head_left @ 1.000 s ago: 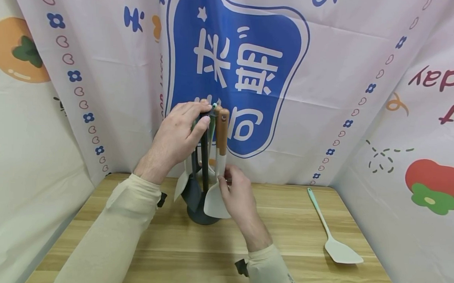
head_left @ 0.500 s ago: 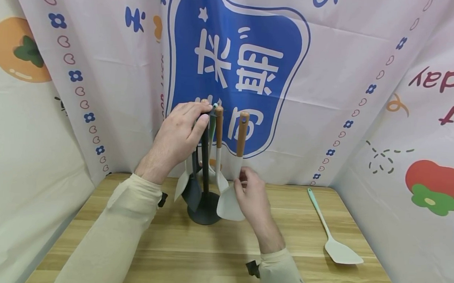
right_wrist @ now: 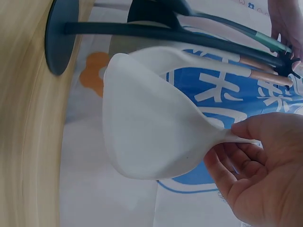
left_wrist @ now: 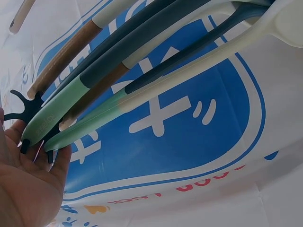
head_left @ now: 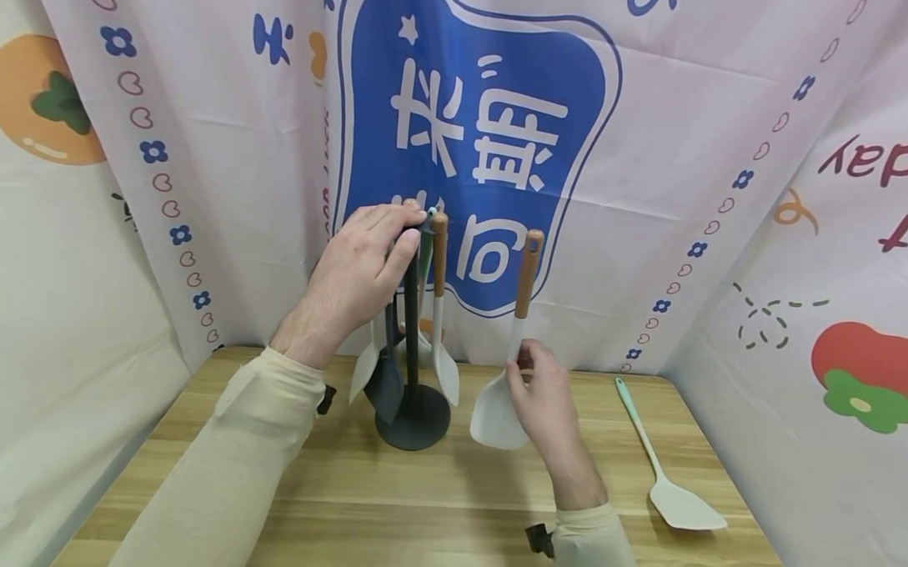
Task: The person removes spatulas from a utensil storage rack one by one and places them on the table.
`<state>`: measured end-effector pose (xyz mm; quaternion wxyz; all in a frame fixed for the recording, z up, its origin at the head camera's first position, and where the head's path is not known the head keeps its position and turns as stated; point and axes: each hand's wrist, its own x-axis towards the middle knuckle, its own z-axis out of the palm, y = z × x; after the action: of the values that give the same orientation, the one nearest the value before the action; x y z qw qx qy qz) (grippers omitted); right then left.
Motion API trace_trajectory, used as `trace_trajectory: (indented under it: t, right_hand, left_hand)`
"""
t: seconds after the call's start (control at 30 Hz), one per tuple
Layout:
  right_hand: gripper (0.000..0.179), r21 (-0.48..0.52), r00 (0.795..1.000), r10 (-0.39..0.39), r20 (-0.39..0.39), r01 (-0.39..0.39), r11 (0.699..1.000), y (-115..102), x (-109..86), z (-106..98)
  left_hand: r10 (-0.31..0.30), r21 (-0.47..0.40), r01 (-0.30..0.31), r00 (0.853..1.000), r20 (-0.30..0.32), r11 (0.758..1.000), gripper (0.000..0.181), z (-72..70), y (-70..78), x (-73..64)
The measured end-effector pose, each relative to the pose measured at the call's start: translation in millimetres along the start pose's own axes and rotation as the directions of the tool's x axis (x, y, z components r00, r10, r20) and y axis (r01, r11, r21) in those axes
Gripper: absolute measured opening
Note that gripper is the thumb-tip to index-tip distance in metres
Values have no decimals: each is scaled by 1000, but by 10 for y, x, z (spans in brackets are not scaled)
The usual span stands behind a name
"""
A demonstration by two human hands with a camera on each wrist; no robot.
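In the head view, my left hand [head_left: 360,259] grips the top of a dark utensil stand [head_left: 413,424] that is upright on the table. Its fingers sit at the hooks [left_wrist: 28,108] in the left wrist view, among green and wooden handles. A white utensil with a wooden handle [head_left: 441,258], a dark blue one [head_left: 385,389] and a pale one [head_left: 364,368] hang from the stand. To the right of it, my right hand [head_left: 546,395] pinches the neck of a white spatula [right_wrist: 147,123], its wooden handle pointing up and its broad blade down, apart from the stand.
A pale spatula with a mint handle [head_left: 679,504] lies at the right of the wooden table [head_left: 386,515]. Behind the table hangs a printed cloth [head_left: 670,116], and more cloth closes off both sides.
My right hand has drawn the wooden-handled spatula away from the stand to the right, uncovering the white utensil behind it. The left hand has stayed on top of the stand.
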<state>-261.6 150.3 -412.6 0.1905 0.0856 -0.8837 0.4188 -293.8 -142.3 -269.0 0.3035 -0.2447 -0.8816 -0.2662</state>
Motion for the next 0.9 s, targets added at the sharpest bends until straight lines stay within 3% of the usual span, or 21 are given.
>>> trace_trajectory:
  t: [0.9]
  right_hand:
    - [25,-189,997,37,67,-23,982,565,-129,-474]
  left_hand:
    - [5,2,-5,1000,7,1000,55,-2,3,-3]
